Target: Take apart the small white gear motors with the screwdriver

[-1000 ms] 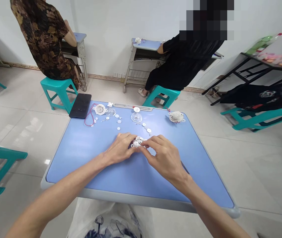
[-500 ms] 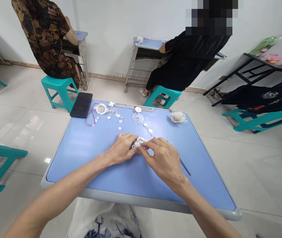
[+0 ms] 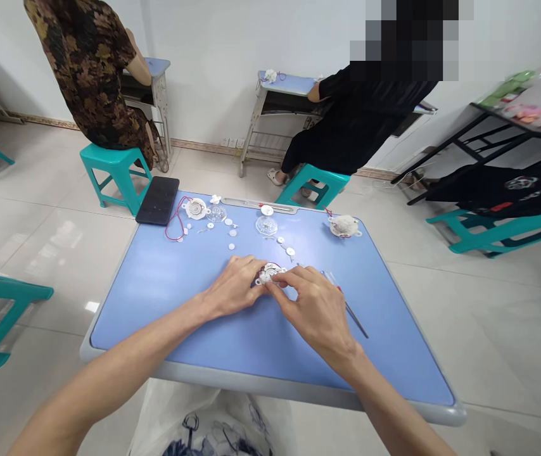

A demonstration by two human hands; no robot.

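Between my hands, a small white round plastic housing (image 3: 269, 273) with side lugs and a ring pattern is held over the desk. My left hand (image 3: 238, 283) grips its left side, fingers curled around the edge. The thumb and index finger of my right hand (image 3: 314, 297) are pressed together at its right front; whether they pinch a small part there is hidden. A thin dark-tipped tool (image 3: 356, 320) lies beside my right hand, partly covered by it. Beyond my hands lie small white discs (image 3: 290, 251) and a clear plastic disc (image 3: 267, 225).
On the blue desk (image 3: 194, 345) sit a black phone-like slab (image 3: 158, 201), a white housing with red wire (image 3: 196, 208) at the back left and another white unit (image 3: 344, 226) at the back right. Two people sit on green stools (image 3: 117, 166) ahead; another sits at right.
My hands stay at the white housing, with only a slight shift of the right fingertips. The whole view has moved a little; the things on the desk lie as before.
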